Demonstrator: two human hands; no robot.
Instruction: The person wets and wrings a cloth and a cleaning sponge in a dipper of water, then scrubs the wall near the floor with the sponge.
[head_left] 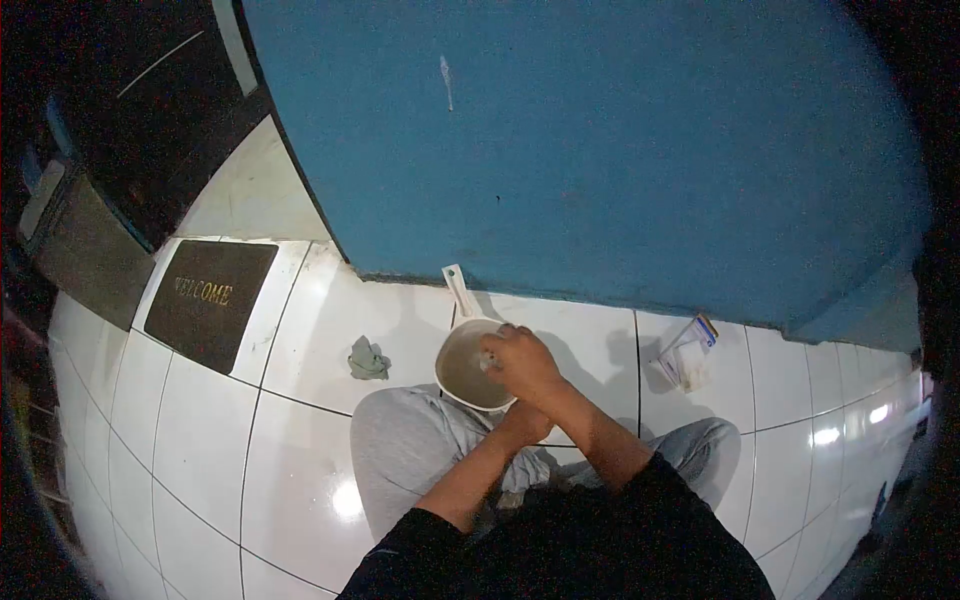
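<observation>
A round white pan-like vessel (441,385) with a long flat handle stands on the floor between my legs and the blue wall. Its handle points to the wall, and its inside looks greyish-brown; whether it holds liquid is unclear. Over its right side, my right hand (522,362) is closed, fingers curled down into it around a small pale thing (487,360) that I cannot make out. My left hand (527,424) is at the vessel's lower right rim, partly under my right wrist. Its fingers are hidden, so its grip does not show.
A crumpled grey-green cloth (369,359) lies left of the vessel. To the right, a clear packet with a blue and orange top (690,355) rests on the white tiles. A dark WELCOME mat (212,305) is at the left. The blue wall (600,150) rises close in front.
</observation>
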